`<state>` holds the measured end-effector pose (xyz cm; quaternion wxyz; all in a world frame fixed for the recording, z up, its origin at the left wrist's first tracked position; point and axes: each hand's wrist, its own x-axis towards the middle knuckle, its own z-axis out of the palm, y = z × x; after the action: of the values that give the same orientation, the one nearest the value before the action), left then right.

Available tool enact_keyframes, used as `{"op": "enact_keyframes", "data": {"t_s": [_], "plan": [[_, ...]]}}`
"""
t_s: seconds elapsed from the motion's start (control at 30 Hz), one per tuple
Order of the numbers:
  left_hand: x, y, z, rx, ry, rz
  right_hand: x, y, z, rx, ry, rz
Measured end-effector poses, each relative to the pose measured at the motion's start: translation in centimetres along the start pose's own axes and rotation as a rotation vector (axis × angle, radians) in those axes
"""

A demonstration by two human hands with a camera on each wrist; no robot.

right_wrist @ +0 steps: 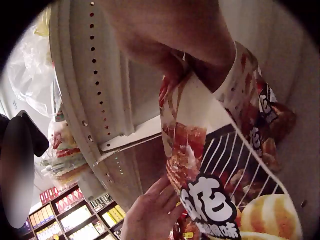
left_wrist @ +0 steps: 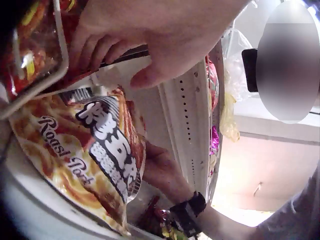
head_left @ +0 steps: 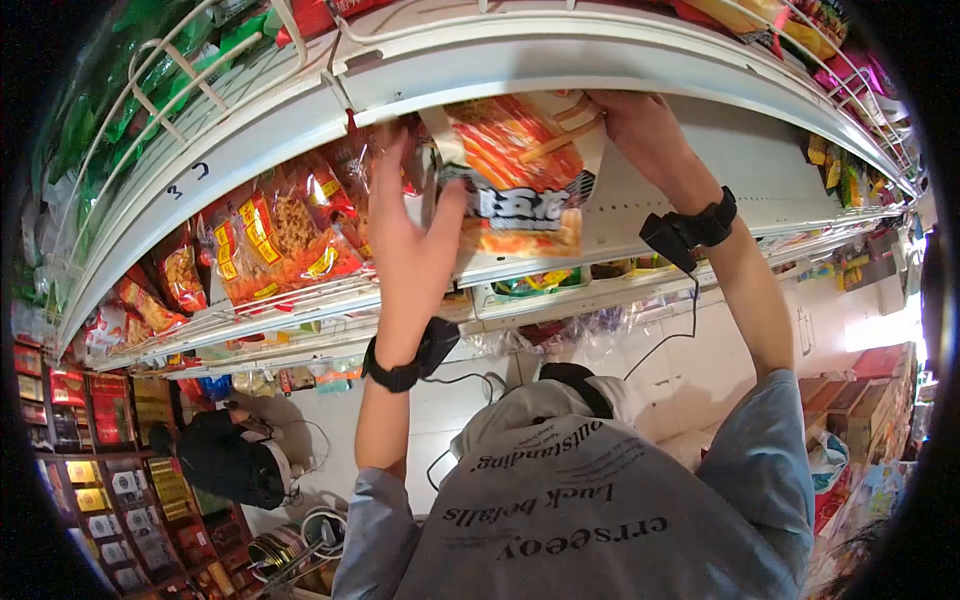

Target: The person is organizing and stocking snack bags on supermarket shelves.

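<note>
A Roast Pork snack bag (head_left: 525, 185) (left_wrist: 85, 150) (right_wrist: 200, 165) is at the shelf's front, its printed face toward the head camera. The right hand (head_left: 645, 135) (right_wrist: 175, 40) grips the bag's top corner, with fingertips partly hidden behind it. On the bag's other side, the left hand (head_left: 410, 235) (left_wrist: 150, 35) is raised with fingers extended, slightly blurred, beside the red snack bags (head_left: 265, 235). In the right wrist view, the left hand (right_wrist: 152, 212) is low beside the bag, and more similar bags (right_wrist: 265, 110) lie behind it.
White wire rails (head_left: 240, 318) run along the shelf edge (head_left: 430, 75). Green packages (head_left: 110, 120) fill the upper left. Below are a dark bag (head_left: 230, 458) on the floor, racks of small boxes (head_left: 110, 490) at left, and cartons (head_left: 850, 400) at right.
</note>
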<state>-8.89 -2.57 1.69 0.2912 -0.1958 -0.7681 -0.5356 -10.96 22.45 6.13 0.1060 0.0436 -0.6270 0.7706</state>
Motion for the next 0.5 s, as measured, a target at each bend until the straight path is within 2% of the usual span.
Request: {"op": "enact_keyframes", "data": {"t_s": [0.03,0.07,0.1,0.13,0.17,0.2,0.23,0.27,0.33,0.37,0.4,0.5], "plan": [[0.4,0.6,0.4,0.005,-0.051,-0.070,0.3,0.8,-0.4,0.001,0.000,0.006],[0.3,1.2,0.8,0.007,-0.055,-0.074,1.1,2.1,-1.2,0.030,-0.105,-0.142],[0.1,1.8,1.4,0.073,-0.034,-0.025,1.9,3.0,-2.0,0.058,-0.209,-0.295],[0.0,2.2,2.2,0.138,-0.014,0.026,2.3,3.1,-2.3,0.058,-0.204,-0.297],[-0.9,2.1,3.1,0.251,0.069,0.102,2.4,3.2,-2.7,-0.113,-0.176,-0.320],[-1.4,2.5,3.7,0.246,0.060,0.105,2.7,3.3,-3.1,-0.285,-0.145,-0.338],[-1.7,3.0,4.1,0.353,-0.016,0.196,3.8,4.2,-2.9,-0.572,-0.115,-0.602],[-2.1,3.3,4.6,0.459,-0.093,0.284,4.4,4.0,-2.6,-0.766,-0.061,-0.673],[-2.5,2.0,6.2,0.446,-0.146,0.287,6.0,3.4,-1.5,-0.999,0.005,-0.701],[-2.4,1.0,6.9,0.547,-0.189,0.281,6.7,3.2,-0.9,-1.079,0.023,-0.692],[-2.4,-0.1,7.6,0.648,-0.235,0.277,7.2,3.0,-0.4,-1.131,0.027,-0.677],[-1.8,-2.3,8.0,0.593,-0.226,0.260,7.8,2.4,-0.2,-1.196,0.026,-0.661]]}}
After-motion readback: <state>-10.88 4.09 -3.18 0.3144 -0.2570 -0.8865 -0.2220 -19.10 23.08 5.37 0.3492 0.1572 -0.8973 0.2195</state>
